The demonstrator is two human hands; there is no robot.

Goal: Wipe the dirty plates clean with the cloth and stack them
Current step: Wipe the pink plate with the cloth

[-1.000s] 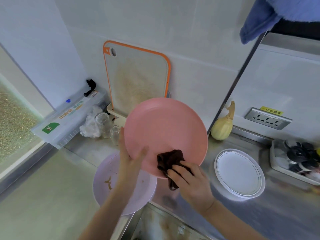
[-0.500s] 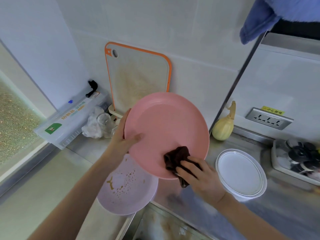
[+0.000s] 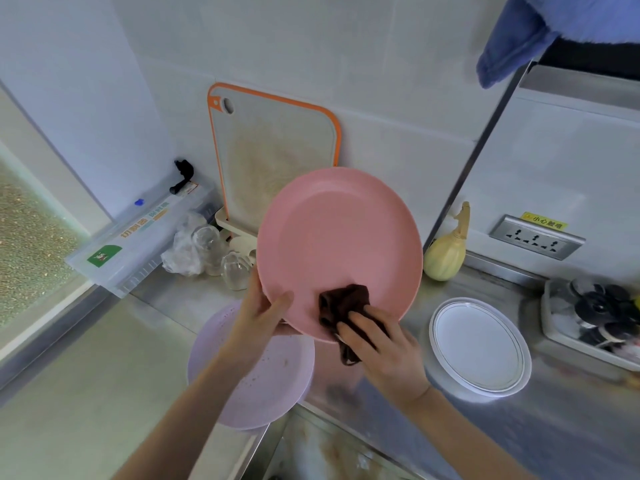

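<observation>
A pink plate (image 3: 341,237) is tilted up above the steel counter, its face toward me. My left hand (image 3: 261,311) grips its lower left rim, thumb on the face. My right hand (image 3: 375,344) presses a dark brown cloth (image 3: 341,306) against the plate's lower edge. Below them a lilac plate (image 3: 263,375) with brown specks lies flat on the counter, partly hidden by my left arm. A white plate (image 3: 479,344) with a thin dark ring sits on the counter to the right.
An orange-rimmed cutting board (image 3: 273,150) leans on the wall behind the plate. Glass cups (image 3: 221,258) and a cling-film box (image 3: 138,244) stand at the left. A yellow gourd-shaped bottle (image 3: 445,254), a wall socket (image 3: 536,237) and a tray of dark items (image 3: 602,313) are at the right. A sink (image 3: 329,455) opens below.
My left hand shifted along the pink plate's left rim down to its lower left edge. The cloth and my right hand slid slightly along the lower edge of the plate.
</observation>
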